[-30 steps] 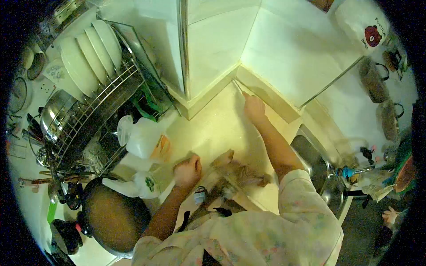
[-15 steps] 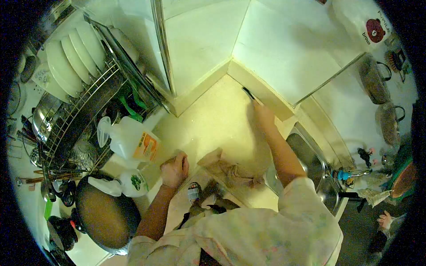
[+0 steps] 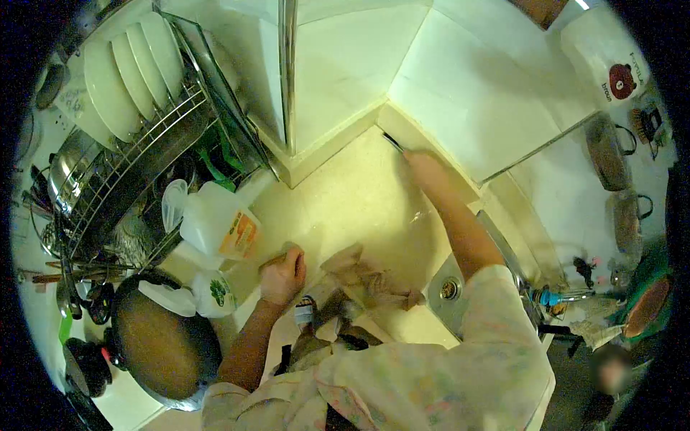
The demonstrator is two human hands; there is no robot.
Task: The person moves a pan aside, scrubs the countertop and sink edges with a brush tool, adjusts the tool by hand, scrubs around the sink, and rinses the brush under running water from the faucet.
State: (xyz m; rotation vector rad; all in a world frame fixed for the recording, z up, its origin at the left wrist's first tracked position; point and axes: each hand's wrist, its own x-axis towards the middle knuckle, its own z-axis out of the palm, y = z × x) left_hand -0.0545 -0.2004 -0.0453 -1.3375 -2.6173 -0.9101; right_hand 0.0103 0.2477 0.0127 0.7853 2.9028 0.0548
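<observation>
While fingers [image 3: 410, 155] of the right hand [image 3: 427, 171] grip a thin tool [image 3: 392, 141], the left hand [image 3: 281, 277] curls closed.

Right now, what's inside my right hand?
A slim tool: its dark end sticks out past your right hand. The gripped part is covered, so its full shape can't be seen.

Two hands [image 3: 284, 279] [image 3: 424, 168], one held tool [image 3: 392, 141], two bottles [image 3: 223, 224] [image 3: 214, 293]
</observation>
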